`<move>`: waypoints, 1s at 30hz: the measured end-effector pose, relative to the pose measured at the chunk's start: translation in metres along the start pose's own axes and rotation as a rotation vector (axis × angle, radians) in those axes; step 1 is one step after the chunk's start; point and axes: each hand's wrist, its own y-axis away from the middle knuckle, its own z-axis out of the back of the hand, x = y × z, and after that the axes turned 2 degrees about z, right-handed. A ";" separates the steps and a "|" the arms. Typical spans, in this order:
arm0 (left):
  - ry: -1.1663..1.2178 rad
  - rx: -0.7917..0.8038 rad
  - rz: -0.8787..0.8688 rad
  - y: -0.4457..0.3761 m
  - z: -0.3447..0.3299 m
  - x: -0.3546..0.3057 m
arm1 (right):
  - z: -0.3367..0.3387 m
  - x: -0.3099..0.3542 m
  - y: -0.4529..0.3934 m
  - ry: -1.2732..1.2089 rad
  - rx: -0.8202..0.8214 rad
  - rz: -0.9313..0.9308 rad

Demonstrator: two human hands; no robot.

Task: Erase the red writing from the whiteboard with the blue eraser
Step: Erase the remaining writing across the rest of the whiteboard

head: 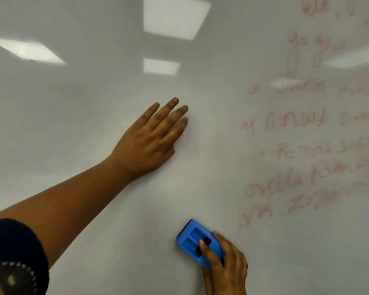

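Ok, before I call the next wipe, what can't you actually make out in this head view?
- Red writing: blurred by motion, words unreadable; runs off the right and top edges.
- Blue eraser: its pad faces the whiteboard, so contact cannot be confirmed.
- Right hand: cut off by the bottom edge.
- Left hand: palm side hidden against the board.
- Board edges: outside the frame.

Whiteboard (94,103) smooth, glossy, mirroring ceiling lights; eraser (192,239) matt blue moulded plastic; sleeve (13,252) dark cloth with pale stitched trim.
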 end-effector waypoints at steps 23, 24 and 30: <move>0.019 0.222 -0.025 -0.001 0.001 -0.003 | 0.018 -0.103 -0.008 -0.203 0.003 -0.812; 0.022 0.222 -0.026 -0.001 0.000 -0.003 | 0.018 -0.101 -0.012 -0.224 -0.007 -0.843; 0.044 0.205 -0.019 0.000 0.000 -0.003 | 0.011 -0.053 0.008 -0.194 0.135 -0.780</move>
